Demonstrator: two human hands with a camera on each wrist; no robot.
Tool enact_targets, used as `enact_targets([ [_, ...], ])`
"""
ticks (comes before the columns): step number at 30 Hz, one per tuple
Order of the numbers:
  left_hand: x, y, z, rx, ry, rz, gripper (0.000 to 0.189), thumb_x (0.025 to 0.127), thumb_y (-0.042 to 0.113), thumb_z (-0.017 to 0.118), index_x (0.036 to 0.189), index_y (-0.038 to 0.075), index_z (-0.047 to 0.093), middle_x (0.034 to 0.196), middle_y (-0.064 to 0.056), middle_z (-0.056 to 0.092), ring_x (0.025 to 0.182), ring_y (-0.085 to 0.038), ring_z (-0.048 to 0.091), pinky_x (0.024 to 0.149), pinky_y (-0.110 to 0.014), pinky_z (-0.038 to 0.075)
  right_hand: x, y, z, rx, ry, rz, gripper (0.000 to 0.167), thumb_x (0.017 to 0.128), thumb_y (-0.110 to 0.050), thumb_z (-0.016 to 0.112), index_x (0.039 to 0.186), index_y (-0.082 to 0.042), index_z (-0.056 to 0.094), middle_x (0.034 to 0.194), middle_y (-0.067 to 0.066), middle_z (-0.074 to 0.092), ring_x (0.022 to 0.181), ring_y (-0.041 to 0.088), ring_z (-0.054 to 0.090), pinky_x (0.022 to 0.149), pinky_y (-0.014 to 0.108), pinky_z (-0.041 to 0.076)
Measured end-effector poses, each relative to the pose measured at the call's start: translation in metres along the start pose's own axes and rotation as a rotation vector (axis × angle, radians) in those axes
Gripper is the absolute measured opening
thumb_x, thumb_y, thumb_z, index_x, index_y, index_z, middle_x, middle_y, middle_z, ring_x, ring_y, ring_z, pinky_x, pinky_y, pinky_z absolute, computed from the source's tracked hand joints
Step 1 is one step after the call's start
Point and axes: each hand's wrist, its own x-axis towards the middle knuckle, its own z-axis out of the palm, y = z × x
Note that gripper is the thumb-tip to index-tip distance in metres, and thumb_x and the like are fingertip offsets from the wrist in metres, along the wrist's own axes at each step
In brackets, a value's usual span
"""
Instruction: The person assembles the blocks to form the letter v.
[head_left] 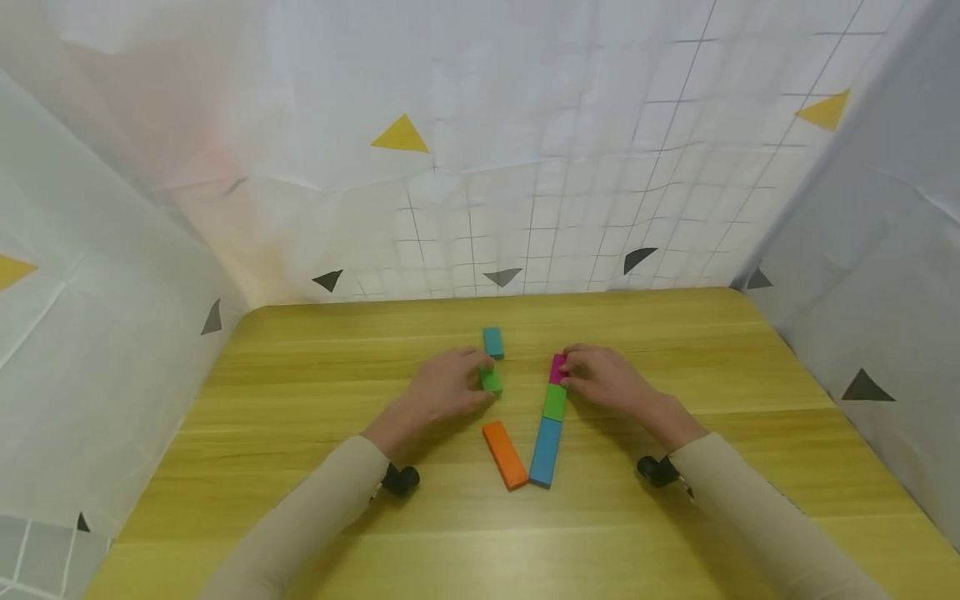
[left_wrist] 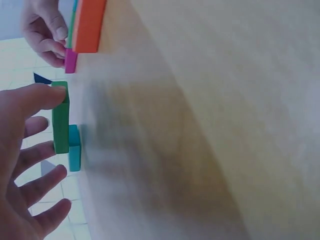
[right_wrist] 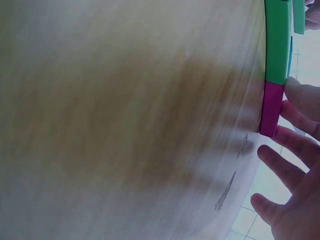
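My left hand (head_left: 450,383) pinches a small green block (left_wrist: 61,117) end to end, thumb on one end and a fingertip at the other. In the left wrist view the block looks raised off the table. Just beyond it lies a teal block (head_left: 492,342). My right hand (head_left: 606,379) holds a magenta block (right_wrist: 271,109) with thumb and fingertips along its side and far end. That block sits at the far end of a line, touching a second green block (head_left: 554,402), followed by a longer blue block (head_left: 545,452).
An orange block (head_left: 506,455) lies slanted left of the blue one, their near ends close together. The wooden table (head_left: 300,358) meets a white sheet backdrop (head_left: 480,217) behind, and similar sheets hang on both sides.
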Motion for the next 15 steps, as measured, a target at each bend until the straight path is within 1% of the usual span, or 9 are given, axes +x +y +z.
enact_targets([
  [4,-0.003,0.0,-0.007,-0.015,0.021,-0.017,0.04,0.084,0.044,0.075,0.118,0.027,0.064,0.126,0.007,0.064,0.108,-0.015,0.062,0.09,-0.034,0.053,0.0,0.0,0.0,-0.005,0.009,-0.012,0.019,0.088,-0.016,0.075,0.103,-0.004,0.075,0.121,0.017,0.069,0.104,0.033,0.069,0.093,0.049,0.055],
  [7,-0.005,0.002,-0.012,-0.019,0.023,-0.032,0.04,0.083,0.044,0.075,0.117,0.027,0.064,0.123,0.008,0.064,0.105,-0.015,0.063,0.087,-0.035,0.053,0.0,0.001,0.0,-0.005,0.012,-0.017,0.018,0.088,-0.015,0.075,0.102,-0.004,0.075,0.119,0.017,0.069,0.102,0.032,0.069,0.091,0.049,0.055],
  [10,-0.007,0.002,-0.013,-0.016,0.022,-0.037,0.039,0.083,0.044,0.076,0.117,0.027,0.064,0.122,0.008,0.065,0.103,-0.015,0.063,0.085,-0.034,0.053,0.0,0.0,0.0,-0.003,0.008,-0.017,0.017,0.088,-0.015,0.075,0.101,-0.004,0.076,0.119,0.017,0.069,0.101,0.032,0.069,0.09,0.049,0.055],
  [15,-0.009,0.002,-0.012,-0.005,0.023,-0.045,0.039,0.083,0.043,0.076,0.117,0.027,0.064,0.123,0.009,0.064,0.104,-0.012,0.061,0.087,-0.033,0.053,0.0,0.0,-0.001,-0.002,-0.007,-0.008,0.018,0.088,-0.017,0.074,0.101,-0.005,0.076,0.118,0.015,0.069,0.1,0.03,0.069,0.09,0.047,0.056],
])
